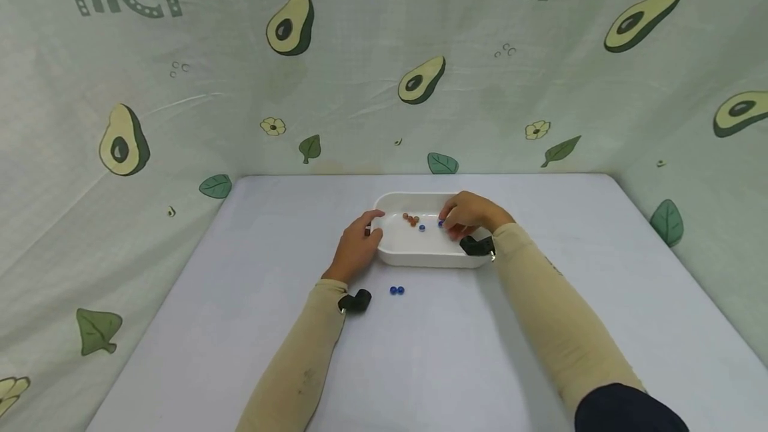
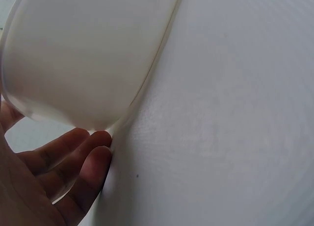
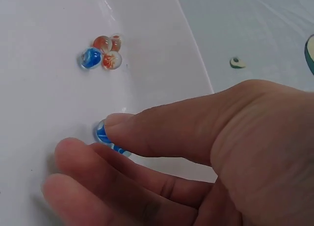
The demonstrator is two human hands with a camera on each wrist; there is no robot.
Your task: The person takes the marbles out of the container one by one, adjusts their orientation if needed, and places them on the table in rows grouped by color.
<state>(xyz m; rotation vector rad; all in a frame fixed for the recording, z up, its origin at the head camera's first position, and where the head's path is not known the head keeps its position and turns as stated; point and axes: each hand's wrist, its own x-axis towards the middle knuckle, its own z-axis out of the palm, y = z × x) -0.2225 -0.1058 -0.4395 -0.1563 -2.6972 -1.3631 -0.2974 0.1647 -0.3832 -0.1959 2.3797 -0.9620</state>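
A shallow white tray (image 1: 420,259) lies on the table, with several orange marbles (image 1: 411,219) and a loose blue marble (image 1: 422,228) inside. My left hand (image 1: 354,250) holds the tray's left end; in the left wrist view its bent fingers (image 2: 93,169) are against the outer wall. Over the tray's right part, my right hand (image 1: 471,211) pinches a blue marble (image 3: 102,133) between thumb and fingers. Another blue marble (image 3: 119,150) shows just beneath the thumb, partly hidden. Two more blue marbles (image 1: 397,291) lie on the table in front of the tray.
The white table (image 1: 252,325) runs back to a cloth (image 1: 360,112) printed with avocados and leaves, which also hangs at both sides. Small black cameras are strapped to both wrists, over beige sleeves (image 1: 540,305).
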